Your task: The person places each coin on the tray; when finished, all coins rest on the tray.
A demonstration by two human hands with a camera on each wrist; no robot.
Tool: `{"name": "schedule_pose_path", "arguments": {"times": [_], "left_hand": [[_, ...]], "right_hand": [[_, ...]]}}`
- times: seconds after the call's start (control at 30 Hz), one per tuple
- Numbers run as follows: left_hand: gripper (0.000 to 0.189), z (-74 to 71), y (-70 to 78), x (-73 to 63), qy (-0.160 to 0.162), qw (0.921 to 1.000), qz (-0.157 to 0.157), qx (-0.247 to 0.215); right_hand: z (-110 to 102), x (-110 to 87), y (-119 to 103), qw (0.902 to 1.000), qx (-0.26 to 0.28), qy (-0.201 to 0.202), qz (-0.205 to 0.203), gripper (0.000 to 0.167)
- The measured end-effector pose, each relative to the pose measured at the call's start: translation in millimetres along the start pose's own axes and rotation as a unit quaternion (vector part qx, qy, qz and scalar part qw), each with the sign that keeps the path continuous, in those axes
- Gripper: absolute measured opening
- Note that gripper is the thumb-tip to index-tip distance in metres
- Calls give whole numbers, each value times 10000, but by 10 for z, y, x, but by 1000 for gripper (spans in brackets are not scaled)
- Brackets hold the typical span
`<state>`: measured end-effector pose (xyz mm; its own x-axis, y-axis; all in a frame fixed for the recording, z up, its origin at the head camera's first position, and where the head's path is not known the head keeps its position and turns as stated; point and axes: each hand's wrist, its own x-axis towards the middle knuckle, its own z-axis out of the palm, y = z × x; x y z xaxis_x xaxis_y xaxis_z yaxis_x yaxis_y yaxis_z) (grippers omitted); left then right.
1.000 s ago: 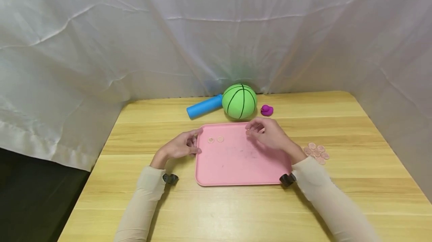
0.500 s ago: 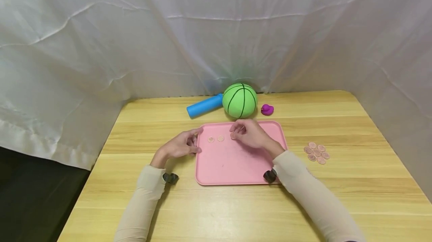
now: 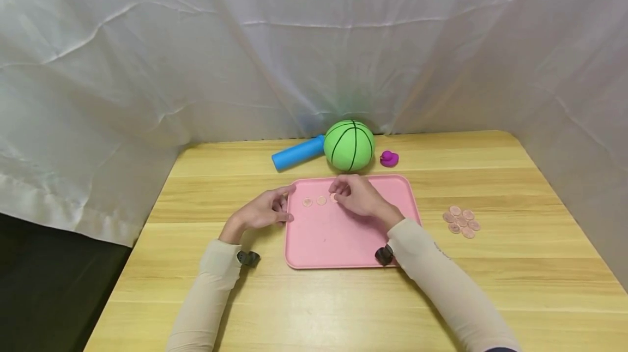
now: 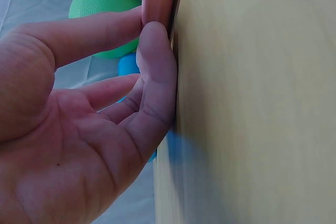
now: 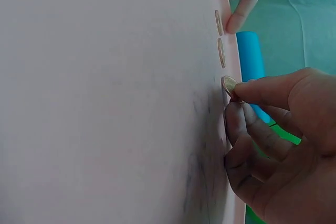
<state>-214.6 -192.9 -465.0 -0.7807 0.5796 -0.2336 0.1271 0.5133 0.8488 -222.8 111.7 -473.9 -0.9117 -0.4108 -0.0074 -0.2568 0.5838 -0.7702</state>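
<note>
Between thumb and fingertips, my right hand [image 3: 360,195] pinches a copper-coloured coin [image 5: 229,85]. The coin is tilted, its lower edge right at the floor of the pink tray [image 3: 324,248], near the far rim. Two similar coins, one at far left [image 3: 307,202] and another beside it [image 3: 321,200], lie flat in a row to the left of the held one. My left hand [image 3: 260,211] holds the tray's left edge, thumb on the rim and a curled finger against the outer side, as the left wrist view shows.
Several more coins [image 3: 461,222] lie clustered on the wooden table to the right of the tray. Behind the tray stand a green ball [image 3: 349,146] with black lines, a blue cylinder [image 3: 298,153] and a small purple duck [image 3: 389,159]. A pale curtain [image 3: 314,58] hangs behind.
My right hand has moved left across the tray with the coin, and down to the tray floor beside the two coins. The left hand has stayed at the tray's edge.
</note>
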Motion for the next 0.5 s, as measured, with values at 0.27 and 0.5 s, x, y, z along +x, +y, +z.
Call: {"name": "schedule_pose_path", "arguments": {"times": [0.27,0.5], "left_hand": [[86,1,-12,-28,4,10000,0,13],[86,13,-11,-41,10,10000,-57,-6]], "right_hand": [[13,-21,-4,10000,6,-8,-43,12],[-23,-115,-25,9999,-20,111,18,12]]}}
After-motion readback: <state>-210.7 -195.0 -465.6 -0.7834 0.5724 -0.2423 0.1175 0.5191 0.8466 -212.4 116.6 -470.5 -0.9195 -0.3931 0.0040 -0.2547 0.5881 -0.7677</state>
